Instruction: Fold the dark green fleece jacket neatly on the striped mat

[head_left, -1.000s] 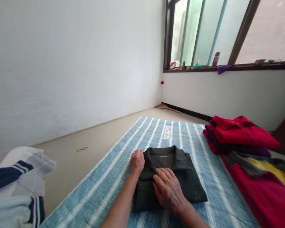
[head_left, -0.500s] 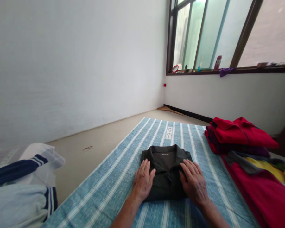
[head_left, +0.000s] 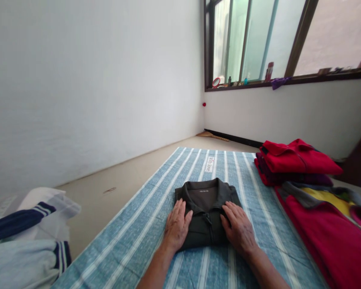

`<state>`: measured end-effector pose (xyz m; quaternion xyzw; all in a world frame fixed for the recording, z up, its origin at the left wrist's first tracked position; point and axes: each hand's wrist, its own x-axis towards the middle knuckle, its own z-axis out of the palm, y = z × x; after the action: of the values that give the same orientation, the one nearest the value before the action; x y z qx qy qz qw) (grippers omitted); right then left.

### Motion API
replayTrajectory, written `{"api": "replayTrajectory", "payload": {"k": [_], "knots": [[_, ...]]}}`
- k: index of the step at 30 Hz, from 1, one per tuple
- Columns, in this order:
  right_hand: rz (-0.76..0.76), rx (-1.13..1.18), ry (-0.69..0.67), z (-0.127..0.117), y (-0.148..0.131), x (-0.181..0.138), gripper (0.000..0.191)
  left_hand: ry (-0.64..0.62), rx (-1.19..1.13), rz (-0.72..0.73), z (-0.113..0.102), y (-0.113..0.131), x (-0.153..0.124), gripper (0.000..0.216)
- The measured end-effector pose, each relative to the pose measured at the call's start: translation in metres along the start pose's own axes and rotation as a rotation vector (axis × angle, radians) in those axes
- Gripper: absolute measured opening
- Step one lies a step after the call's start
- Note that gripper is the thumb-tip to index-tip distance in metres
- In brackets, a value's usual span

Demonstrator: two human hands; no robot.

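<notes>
A dark folded jacket (head_left: pixel 209 224) with a collar and a zip at the neck lies flat on the blue striped sheet (head_left: pixel 132 224). Its collar points away from me. My left hand (head_left: pixel 177 224) rests flat on the jacket's left side, fingers stretched out and thumb a little apart. On the right side, my right hand (head_left: pixel 239 226) lies in the same way, fingers extended over the cloth. Neither hand grips the fabric.
Folded red and dark purple clothes (head_left: pixel 301 158) are stacked at the right. Nearer lies a crimson garment (head_left: pixel 327 237) with a grey collar. Left, a grey garment with navy striped cuffs (head_left: pixel 24 257) lies by clear plastic (head_left: pixel 57 204). Small items stand on the windowsill (head_left: pixel 258 85).
The view has turned slightly to the right, so the scene sits further left. Both hands stay flat on the jacket's two sides, and the jacket looks the same.
</notes>
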<state>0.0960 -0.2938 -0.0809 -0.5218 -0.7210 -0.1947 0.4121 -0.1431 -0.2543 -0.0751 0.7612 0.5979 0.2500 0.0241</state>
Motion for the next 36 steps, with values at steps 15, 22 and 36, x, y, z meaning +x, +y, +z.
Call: {"api": "replayTrajectory", "payload": {"k": [15,22,36], "knots": [[0.024,0.042,-0.037,-0.0030,-0.0004,0.0011,0.029,0.090,-0.041,0.041,0.0069,-0.0046,0.0005,0.048],[0.048,0.064,-0.058,-0.0036,-0.0012,0.0011,0.030,0.072,-0.036,0.041,0.0013,-0.0009,0.0016,0.049],[0.049,0.066,-0.054,-0.0030,-0.0011,0.0015,0.029,0.089,-0.068,0.034,-0.0021,0.0012,0.0025,0.048]]}}
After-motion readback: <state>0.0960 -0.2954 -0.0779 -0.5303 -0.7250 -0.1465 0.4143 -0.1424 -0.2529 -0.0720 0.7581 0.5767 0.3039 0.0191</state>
